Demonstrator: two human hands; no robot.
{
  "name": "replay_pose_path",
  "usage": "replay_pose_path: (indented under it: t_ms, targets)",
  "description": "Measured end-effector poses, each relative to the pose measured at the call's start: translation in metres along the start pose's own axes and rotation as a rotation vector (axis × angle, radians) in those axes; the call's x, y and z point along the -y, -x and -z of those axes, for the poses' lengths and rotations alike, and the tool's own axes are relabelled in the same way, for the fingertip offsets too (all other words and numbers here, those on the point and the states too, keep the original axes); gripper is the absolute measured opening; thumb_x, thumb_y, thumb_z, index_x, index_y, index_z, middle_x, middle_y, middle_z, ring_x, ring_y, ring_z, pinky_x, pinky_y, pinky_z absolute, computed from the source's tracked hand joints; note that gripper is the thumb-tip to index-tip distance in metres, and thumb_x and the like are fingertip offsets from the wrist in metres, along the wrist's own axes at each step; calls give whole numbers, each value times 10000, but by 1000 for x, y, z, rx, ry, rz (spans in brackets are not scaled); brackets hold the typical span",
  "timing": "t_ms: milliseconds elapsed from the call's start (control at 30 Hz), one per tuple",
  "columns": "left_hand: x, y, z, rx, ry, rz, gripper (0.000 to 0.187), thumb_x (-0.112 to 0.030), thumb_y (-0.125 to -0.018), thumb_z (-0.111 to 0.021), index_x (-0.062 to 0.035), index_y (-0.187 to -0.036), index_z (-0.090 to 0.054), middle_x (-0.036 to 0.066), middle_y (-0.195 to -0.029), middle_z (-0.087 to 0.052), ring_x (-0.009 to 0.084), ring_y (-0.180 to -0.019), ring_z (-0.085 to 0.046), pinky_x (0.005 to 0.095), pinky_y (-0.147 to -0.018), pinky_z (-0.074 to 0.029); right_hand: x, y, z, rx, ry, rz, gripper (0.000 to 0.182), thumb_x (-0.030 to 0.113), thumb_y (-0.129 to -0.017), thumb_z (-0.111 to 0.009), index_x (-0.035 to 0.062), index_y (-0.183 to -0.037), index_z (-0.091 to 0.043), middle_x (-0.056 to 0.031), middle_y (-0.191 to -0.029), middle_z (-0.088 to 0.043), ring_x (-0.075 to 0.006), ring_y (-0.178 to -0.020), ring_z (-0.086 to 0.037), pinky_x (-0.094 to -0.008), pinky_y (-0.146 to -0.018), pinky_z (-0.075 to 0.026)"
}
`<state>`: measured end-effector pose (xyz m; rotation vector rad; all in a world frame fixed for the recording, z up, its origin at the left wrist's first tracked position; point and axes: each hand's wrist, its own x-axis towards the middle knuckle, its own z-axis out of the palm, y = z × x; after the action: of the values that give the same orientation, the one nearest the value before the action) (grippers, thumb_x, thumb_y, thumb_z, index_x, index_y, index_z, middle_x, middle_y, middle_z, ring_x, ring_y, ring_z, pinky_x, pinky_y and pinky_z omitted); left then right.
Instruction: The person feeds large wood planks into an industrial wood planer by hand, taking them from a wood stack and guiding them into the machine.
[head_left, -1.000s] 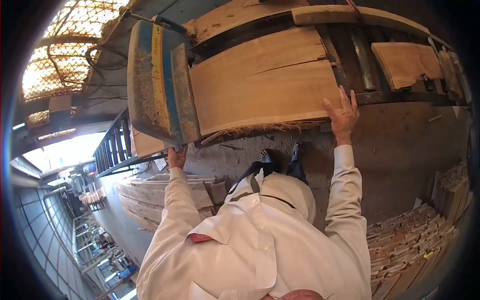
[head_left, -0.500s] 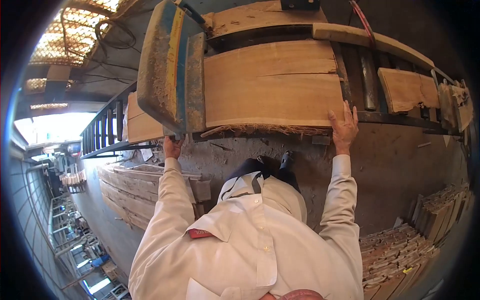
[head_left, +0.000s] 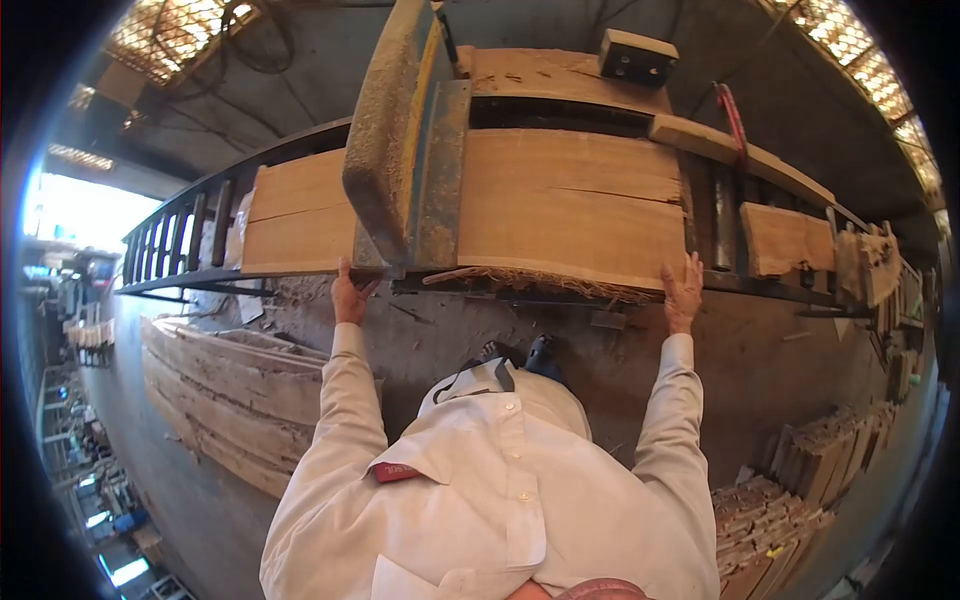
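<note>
A wide wooden board [head_left: 575, 205], split near its right end, lies on a dark metal bed with rollers. A dusty blue upright machine housing [head_left: 437, 180] stands across it, and board surface [head_left: 300, 215] also shows left of the housing. My left hand [head_left: 352, 297] grips the near edge just left of the housing, its fingertips partly hidden there. At the board's near right corner, my right hand [head_left: 683, 295] rests with fingers stretched and spread, touching the end. Frayed wood fibres [head_left: 560, 280] hang along the near edge between my hands.
A red clamp [head_left: 735, 125] holds a long wooden strip [head_left: 740, 155] behind the board. A shorter wood piece [head_left: 790, 240] lies to the right. Thick planks [head_left: 220, 390] are on the floor at left, with stacked boards [head_left: 770, 530] at lower right.
The view has shifted, showing more of the board left of the housing. My left hand has moved left along the near edge, out from beneath the housing. My right hand stays at the board's corner.
</note>
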<state>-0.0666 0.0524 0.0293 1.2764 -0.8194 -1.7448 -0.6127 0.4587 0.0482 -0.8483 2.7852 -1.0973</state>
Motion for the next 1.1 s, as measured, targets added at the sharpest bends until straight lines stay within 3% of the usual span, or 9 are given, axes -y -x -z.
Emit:
replay_pose_path:
  t_ms: [267,433,733,1100]
  targets:
    - [-13,10,-2,9,-61,22,642,-483,-987,-607,100,-1246,-532,241,-1131,-672,370,-955,-725,456,-811,-639,6,1,0,19,-77,-10,860,698,-872,-620,91,-1468,-501,-132,-1618,-343,-313,-1521,-244,-467,-1239,-206]
    - [-29,3,12,-42,-92,-1,650,-465,-971,-643,105,-1257,-517,248,-1116,-679,366,-941,-731,453,-806,-636,0,0,-3,39,-40,-8,813,613,-918,-636,54,-1485,-471,-163,-1614,-338,-327,-1522,-230,-435,-1235,-189]
    - [-23,2,15,-19,-45,-49,611,-464,-959,-662,62,-1244,-539,215,-1085,-696,350,-904,-737,453,-774,-635,-3,1,-4,-3,-41,37,788,648,-912,-609,70,-1441,-530,-167,-1595,-376,-345,-1507,-265,-474,-1214,-232]
    - [-15,6,-4,-174,17,-147,585,-484,-932,-690,7,-1219,-554,181,-1083,-698,329,-904,-723,479,-750,-626,14,1,4,-7,-77,-12,798,669,-898,-613,80,-1431,-544,-170,-1583,-392,-339,-1503,-283,-464,-1221,-234]
